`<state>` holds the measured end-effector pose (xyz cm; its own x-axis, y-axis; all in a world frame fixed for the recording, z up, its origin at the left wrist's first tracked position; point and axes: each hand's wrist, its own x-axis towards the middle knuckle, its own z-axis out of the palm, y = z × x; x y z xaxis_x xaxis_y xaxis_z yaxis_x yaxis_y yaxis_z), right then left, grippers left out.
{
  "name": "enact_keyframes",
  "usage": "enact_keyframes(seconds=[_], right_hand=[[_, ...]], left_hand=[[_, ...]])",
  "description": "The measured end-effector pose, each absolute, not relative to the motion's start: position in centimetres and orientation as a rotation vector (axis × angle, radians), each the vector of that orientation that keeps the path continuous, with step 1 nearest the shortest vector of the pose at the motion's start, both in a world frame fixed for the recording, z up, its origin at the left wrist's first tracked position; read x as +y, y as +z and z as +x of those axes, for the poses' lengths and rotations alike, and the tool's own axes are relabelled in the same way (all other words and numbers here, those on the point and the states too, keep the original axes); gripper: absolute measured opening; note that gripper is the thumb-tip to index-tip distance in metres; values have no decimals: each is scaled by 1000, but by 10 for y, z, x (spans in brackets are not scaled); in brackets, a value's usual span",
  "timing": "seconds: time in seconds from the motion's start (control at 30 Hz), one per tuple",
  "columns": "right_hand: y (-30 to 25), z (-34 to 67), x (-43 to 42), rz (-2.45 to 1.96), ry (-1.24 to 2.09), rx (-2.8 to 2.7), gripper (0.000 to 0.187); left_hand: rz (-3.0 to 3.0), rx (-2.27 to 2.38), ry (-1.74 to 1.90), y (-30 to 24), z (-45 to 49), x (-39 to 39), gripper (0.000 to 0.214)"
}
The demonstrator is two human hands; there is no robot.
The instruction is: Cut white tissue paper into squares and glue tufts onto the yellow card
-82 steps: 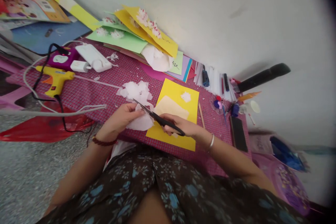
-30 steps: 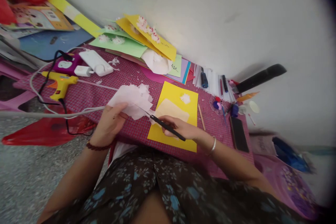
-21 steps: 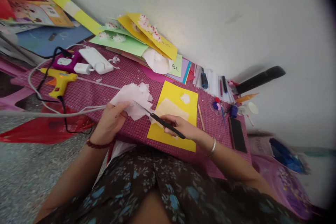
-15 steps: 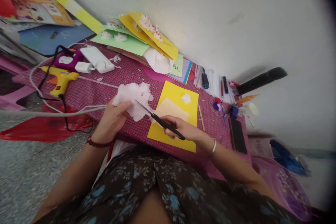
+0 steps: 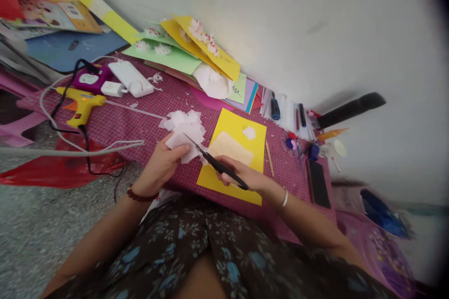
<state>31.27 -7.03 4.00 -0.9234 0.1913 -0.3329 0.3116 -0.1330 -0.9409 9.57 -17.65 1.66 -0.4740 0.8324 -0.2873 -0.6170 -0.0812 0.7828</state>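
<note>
My left hand (image 5: 164, 163) pinches a piece of thin white paper (image 5: 179, 141) between thumb and fingers, over the table's near edge. Behind it lie white paper scraps (image 5: 191, 119) with ragged edges. My right hand (image 5: 240, 172) grips black-handled scissors (image 5: 220, 167), whose blades point left and reach the white paper; whether the blades are parted is too small to tell. Under the right hand lies a yellow sheet (image 5: 229, 186) carrying a cream piece of paper (image 5: 231, 147) and a small white paper flower (image 5: 249, 132).
A yellow glue gun (image 5: 83, 105) with a cable lies left, near a purple power socket (image 5: 91, 78) and a white adapter (image 5: 129, 79). Yellow and green cards (image 5: 210, 53) with paper blossoms lean at the back. A wooden stick (image 5: 270, 159) and a phone (image 5: 318, 183) lie right.
My left hand has shifted right, and the white paper in it is now a smaller-looking folded piece closer to the scissors. The right hand and scissors have barely moved.
</note>
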Motion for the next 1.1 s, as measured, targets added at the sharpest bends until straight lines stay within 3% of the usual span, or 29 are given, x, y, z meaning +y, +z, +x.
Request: enact_keyframes(seconds=[0.47, 0.7, 0.87, 1.1], right_hand=[[34, 312, -79, 813, -2310, 1997, 58], [32, 317, -74, 778, -2151, 2148, 67], [35, 316, -70, 561, -1991, 2293, 73], [36, 313, -69, 588, -1813, 2429, 69]], left_hand=[[281, 1075, 1770, 10, 102, -174, 50], [239, 1084, 1752, 17, 80, -173, 27], [349, 1173, 1763, 20, 74, -176, 27], [419, 1219, 1543, 21, 69, -181, 27]])
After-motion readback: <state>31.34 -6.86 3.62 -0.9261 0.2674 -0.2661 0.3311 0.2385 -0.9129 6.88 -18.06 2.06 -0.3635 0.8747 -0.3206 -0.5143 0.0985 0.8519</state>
